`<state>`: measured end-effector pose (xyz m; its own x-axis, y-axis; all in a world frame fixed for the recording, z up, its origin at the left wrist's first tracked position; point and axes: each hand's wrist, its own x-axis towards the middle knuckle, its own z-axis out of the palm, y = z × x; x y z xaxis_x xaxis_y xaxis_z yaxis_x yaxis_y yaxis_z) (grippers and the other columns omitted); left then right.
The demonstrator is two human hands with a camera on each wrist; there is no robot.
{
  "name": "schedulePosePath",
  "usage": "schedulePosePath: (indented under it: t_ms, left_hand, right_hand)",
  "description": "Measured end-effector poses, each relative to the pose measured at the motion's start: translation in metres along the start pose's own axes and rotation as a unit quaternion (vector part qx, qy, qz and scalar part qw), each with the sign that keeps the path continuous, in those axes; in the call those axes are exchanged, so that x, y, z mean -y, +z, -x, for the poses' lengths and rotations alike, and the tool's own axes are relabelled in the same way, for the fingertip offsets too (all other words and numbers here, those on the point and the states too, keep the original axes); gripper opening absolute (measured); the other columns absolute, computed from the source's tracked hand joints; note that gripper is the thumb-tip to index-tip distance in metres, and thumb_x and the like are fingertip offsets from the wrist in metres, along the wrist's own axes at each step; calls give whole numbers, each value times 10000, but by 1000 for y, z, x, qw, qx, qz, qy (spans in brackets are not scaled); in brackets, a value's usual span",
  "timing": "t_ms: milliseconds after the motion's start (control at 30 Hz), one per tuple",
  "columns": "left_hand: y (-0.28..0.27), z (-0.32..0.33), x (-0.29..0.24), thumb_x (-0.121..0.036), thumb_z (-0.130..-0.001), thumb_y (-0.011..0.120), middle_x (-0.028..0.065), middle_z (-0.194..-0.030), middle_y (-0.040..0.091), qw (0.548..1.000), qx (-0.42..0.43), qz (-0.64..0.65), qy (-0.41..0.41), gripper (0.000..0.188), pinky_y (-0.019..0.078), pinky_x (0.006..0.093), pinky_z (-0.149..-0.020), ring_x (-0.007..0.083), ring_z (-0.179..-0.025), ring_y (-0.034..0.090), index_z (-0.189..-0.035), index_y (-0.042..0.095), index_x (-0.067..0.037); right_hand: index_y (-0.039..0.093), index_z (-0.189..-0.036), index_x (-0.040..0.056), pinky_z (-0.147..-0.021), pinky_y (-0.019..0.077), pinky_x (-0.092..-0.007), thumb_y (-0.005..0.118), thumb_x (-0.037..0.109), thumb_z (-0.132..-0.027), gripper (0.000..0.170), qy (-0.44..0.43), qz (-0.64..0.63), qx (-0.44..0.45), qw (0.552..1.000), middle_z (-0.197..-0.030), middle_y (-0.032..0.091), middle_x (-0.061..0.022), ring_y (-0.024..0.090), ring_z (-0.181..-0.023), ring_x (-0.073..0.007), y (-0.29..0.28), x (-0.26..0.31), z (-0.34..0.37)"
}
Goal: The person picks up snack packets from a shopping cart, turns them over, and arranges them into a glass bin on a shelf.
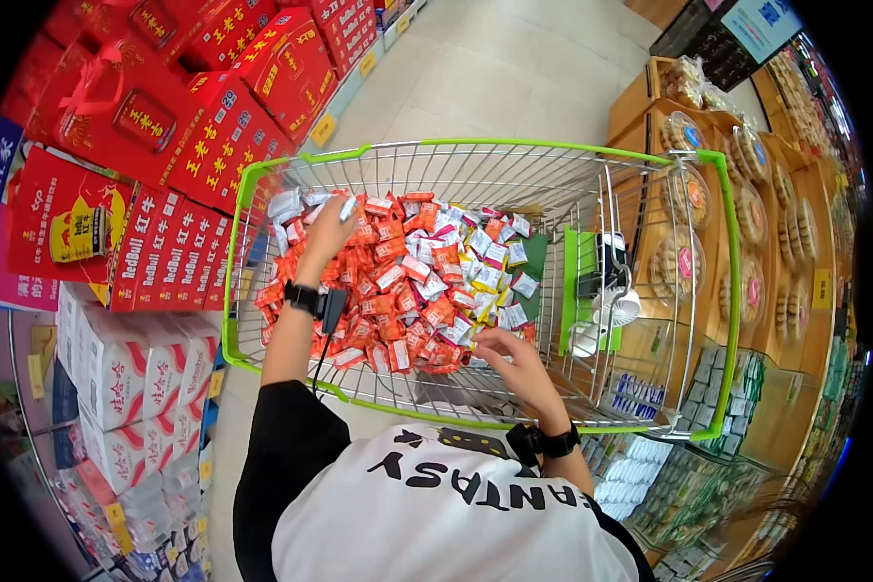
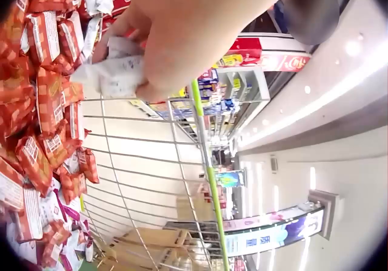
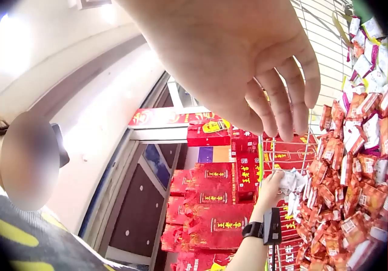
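Small wrapped snack packets fill the left part of a shopping cart with a green rim (image 1: pixel 495 144). Most are orange packets (image 1: pixel 388 247), with white and yellow packets (image 1: pixel 483 276) toward the right. Some white packets (image 1: pixel 284 206) lie in the far left corner. There my left hand (image 1: pixel 326 235) grips a small white packet (image 2: pixel 124 80) between thumb and fingers, above the heap. My right hand (image 1: pixel 522 367) hovers over the cart's near side, by the heap's edge. In the right wrist view its palm (image 3: pixel 236 52) faces the camera, fingers loosely bent and holding nothing.
Red drink boxes (image 1: pixel 291 78) are stacked left of the cart, above white shrink-wrapped packs (image 1: pixel 131 369). Wooden shelves (image 1: pixel 795 330) with round tubs of baked goods (image 1: pixel 684 199) stand on the right. The cart's folding child seat (image 1: pixel 577 281) takes up its right end.
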<state>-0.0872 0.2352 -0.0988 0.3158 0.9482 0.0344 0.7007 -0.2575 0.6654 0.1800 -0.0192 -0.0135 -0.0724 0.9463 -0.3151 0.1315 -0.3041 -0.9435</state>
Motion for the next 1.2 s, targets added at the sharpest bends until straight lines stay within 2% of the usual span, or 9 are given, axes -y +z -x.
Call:
schedulePosePath:
  t_ms: [100,133,267,467,533,767,900,1000,1200]
  left_hand:
    - [2,31,-18,-135,-809,584,122,-990,555,991,48,111,64,329,419,316,-802,246,-920,544,-1087,486,9]
    - [-6,46,-39,-154,-825,589,102,-1016,557,983,94,159,-7,363,418,289,-804,183,-941,535,-1131,475,6]
    - [-1,79,-71,-128,-835,582,24,-901,549,936,169,309,-9,278,418,222,-713,78,-834,495,-1067,493,-5]
    - [18,118,-124,-110,-831,568,47,-1064,542,813,255,522,-29,310,388,259,-867,120,-989,495,-1108,495,9]
    - [18,125,-144,-108,-825,564,59,-1092,530,815,279,508,-10,324,381,270,-884,136,-1016,485,-1118,493,11]
    - [17,142,-216,-182,-785,554,106,-1195,467,800,352,471,115,290,314,347,-965,218,-1141,417,-1013,539,-3]
    - [40,160,-240,-190,-795,576,92,-1171,471,799,292,504,151,312,316,339,-956,202,-1126,421,-1061,533,-32]
    - [52,176,-262,-317,-813,617,61,-1128,493,813,248,527,27,430,344,312,-921,164,-1077,450,-1121,491,-44]
    - [84,201,-307,-300,-855,566,68,-1139,463,832,208,513,38,446,332,302,-926,166,-1087,428,-1179,404,-40]
  right_hand:
    - [549,-1028,21,-700,436,-240,547,115,-846,204,-19,13,12,1000,-863,608,-55,567,-779,-116,1,4,0]
    - [548,-1032,26,-694,437,-242,547,122,-847,209,-23,22,22,999,-861,607,-54,567,-781,-117,2,6,0]
    - [536,-1075,50,-673,449,-260,542,144,-853,241,-59,32,-2,998,-951,584,-71,571,-815,-141,5,8,3]
    - [440,-1183,37,-731,471,-279,565,170,-845,384,-79,10,-83,993,-1097,521,-118,571,-868,-181,9,-2,13]
    - [453,-1134,20,-706,474,-271,598,139,-824,362,-90,-107,-79,987,-1011,563,-114,576,-818,-143,7,-1,19]
    - [488,-1057,15,-687,476,-242,630,63,-787,309,-138,-102,-116,978,-873,589,-64,583,-779,-106,-19,15,66]
    - [487,-1054,17,-685,484,-236,611,37,-792,290,-139,-126,-159,969,-886,590,-63,586,-793,-107,-36,17,95]
    - [446,-1024,8,-691,486,-242,577,6,-810,251,-145,-136,-169,965,-916,576,-76,586,-808,-119,-50,18,119]
    - [405,-948,9,-706,480,-241,560,7,-820,201,-189,-176,-204,944,-915,564,-77,585,-819,-113,-66,5,157]
